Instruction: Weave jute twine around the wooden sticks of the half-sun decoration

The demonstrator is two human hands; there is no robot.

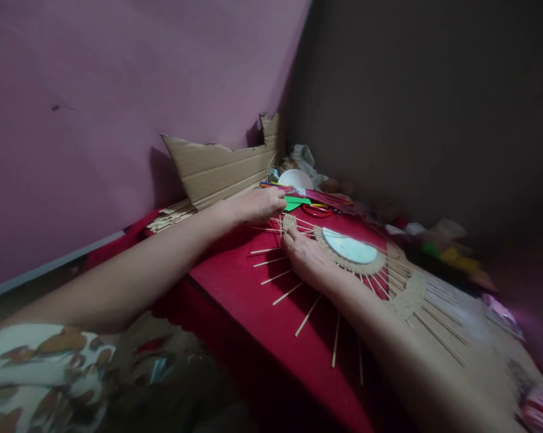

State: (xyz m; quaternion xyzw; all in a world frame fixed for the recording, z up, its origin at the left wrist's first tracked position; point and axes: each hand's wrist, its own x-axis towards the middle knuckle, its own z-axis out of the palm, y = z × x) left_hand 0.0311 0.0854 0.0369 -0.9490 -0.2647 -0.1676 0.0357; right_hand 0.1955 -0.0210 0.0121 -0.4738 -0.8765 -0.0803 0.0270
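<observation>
A half-round piece with a pale blue centre (350, 245) and a woven tan border lies on the red cloth (235, 288). Thin wooden sticks (308, 316) fan out from it. At its far left end, a small patch of woven tan cord (289, 223) crosses several sticks. My right hand (309, 255) is closed at the near edge of this patch, its fingertips gripping the weave and sticks. Just beyond, my left hand (264, 204) has its fingers pinched together over the stick ends; what they hold is too small to make out.
Torn cardboard (221, 171) leans against the wall behind a bundle of sticks (172, 216). Past my hands lie a green sheet (296, 202), red-handled scissors (316, 210) and a white bowl (295, 179). Another woven band (411, 294) with sticks spreads at the right.
</observation>
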